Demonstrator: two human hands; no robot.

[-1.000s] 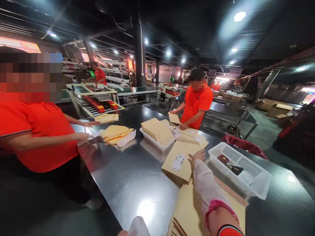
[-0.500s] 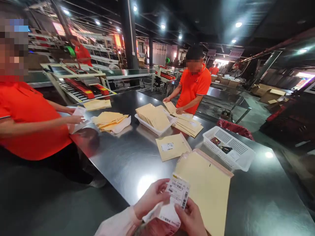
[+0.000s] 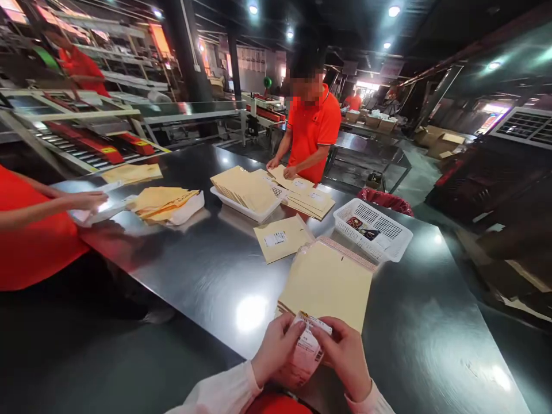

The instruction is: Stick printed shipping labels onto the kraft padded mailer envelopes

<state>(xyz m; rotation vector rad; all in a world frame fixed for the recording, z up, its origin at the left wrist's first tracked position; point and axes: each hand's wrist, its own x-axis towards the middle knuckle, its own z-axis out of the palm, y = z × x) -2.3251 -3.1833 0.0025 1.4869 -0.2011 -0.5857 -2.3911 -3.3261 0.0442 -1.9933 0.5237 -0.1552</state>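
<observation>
Both of my hands grip a printed shipping label (image 3: 307, 343) just off the table's near edge. My left hand (image 3: 278, 348) pinches its left side with thumb and fingers, and my right hand (image 3: 342, 351) pinches the upper right. The label's lower part curls down, with a barcode along its right side. Just beyond my hands lies a stack of large tan padded envelopes (image 3: 330, 282). A smaller envelope with a label (image 3: 282, 237) rests against the stack's far left corner.
A white basket (image 3: 373, 230) with small items sits right of the stack. Another basket (image 3: 259, 217) holds several upright envelopes. More envelopes (image 3: 168, 201) lie left on the metal table (image 3: 194, 276). Across it a co-worker (image 3: 313, 126) handles envelopes; another person (image 3: 34, 230) stands left.
My right hand has moved up from the label's lower edge to its upper right. The label is now held more upright between both hands. The view has turned right.
</observation>
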